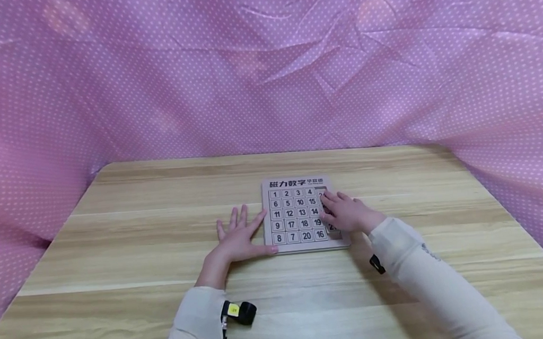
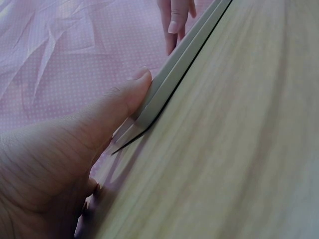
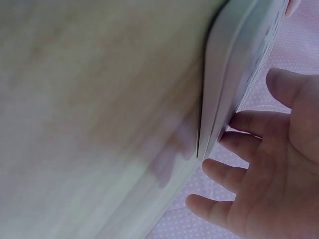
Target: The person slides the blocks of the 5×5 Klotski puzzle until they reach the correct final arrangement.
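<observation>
A number sliding puzzle point(image 1: 306, 246), pale-framed with rows of numbered tiles, lies flat on the table. My left hand point(image 1: 239, 241) spreads beside its left edge. The left thumb point(image 2: 130, 89) touches the frame near the front left corner and the index fingertip reaches the left side. Over the right-hand column lies my right hand point(image 1: 349, 214), its fingertips touching the tiles and hiding several of them. A dark gap shows at the top of that column. In the right wrist view the fingers point(image 3: 249, 122) are extended over the puzzle's edge.
The wooden table point(image 1: 138, 244) surrounds the puzzle. A pink polka-dot cloth point(image 1: 265, 85) hangs behind the table and along both sides. A strapped-on black device point(image 1: 247, 313) sits at the left wrist, and another dark device point(image 1: 377, 264) at the right.
</observation>
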A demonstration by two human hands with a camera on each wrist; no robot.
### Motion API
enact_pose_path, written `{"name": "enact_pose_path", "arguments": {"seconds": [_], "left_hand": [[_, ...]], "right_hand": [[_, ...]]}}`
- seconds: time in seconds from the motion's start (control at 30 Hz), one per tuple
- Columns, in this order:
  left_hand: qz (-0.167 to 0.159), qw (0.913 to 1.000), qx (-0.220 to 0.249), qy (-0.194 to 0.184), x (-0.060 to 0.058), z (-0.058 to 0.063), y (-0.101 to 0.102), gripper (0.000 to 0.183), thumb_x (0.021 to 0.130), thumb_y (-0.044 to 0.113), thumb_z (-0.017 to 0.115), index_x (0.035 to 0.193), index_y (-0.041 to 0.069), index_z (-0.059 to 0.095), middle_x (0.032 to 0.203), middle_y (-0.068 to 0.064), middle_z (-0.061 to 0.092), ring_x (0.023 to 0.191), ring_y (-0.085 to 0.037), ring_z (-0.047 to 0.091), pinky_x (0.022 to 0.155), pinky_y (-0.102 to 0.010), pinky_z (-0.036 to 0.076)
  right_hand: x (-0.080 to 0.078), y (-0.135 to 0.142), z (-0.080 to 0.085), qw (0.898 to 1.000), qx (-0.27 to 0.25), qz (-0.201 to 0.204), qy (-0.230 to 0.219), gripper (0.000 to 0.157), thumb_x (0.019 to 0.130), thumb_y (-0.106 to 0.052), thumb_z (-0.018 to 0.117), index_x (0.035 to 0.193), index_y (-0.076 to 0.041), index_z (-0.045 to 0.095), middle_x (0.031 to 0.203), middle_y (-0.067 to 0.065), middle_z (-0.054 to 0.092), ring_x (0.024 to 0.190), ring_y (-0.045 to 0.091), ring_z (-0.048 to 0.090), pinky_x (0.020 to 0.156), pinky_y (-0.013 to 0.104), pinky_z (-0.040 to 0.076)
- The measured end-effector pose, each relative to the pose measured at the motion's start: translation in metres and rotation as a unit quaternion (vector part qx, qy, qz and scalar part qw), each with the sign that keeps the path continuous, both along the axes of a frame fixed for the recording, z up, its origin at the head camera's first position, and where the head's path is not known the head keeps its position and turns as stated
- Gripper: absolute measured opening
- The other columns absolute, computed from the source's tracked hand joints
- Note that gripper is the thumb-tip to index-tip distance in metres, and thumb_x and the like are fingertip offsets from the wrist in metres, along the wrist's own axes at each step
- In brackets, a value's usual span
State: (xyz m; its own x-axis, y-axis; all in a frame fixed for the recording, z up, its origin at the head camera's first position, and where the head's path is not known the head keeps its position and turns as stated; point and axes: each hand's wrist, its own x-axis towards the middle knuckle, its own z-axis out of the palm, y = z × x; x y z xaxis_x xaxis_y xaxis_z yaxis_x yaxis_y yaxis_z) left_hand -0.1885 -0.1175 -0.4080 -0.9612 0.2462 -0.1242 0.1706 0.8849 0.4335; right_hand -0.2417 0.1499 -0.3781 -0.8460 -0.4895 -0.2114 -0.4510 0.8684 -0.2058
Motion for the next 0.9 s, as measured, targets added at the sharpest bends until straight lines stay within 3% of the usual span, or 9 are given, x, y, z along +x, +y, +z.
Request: {"name": "enact_pose_path", "arguments": {"seconds": [0.9], "left_hand": [[-0.005,1.0,-0.003,0.001,-0.002,0.001,-0.003,0.097,0.056,0.075,0.051,0.137,0.036,0.013,0.141,-0.015,-0.006,0.125,-0.029,-0.016,0.09,-0.055,-0.018]], "right_hand": [[0.016,-0.002,-0.002,1.0,0.016,0.001,0.02,0.062,0.09,-0.041,0.039,0.135,-0.001,0.025,0.139,0.016,0.02,0.121,0.042,0.019,0.089,0.061,0.02]]}}
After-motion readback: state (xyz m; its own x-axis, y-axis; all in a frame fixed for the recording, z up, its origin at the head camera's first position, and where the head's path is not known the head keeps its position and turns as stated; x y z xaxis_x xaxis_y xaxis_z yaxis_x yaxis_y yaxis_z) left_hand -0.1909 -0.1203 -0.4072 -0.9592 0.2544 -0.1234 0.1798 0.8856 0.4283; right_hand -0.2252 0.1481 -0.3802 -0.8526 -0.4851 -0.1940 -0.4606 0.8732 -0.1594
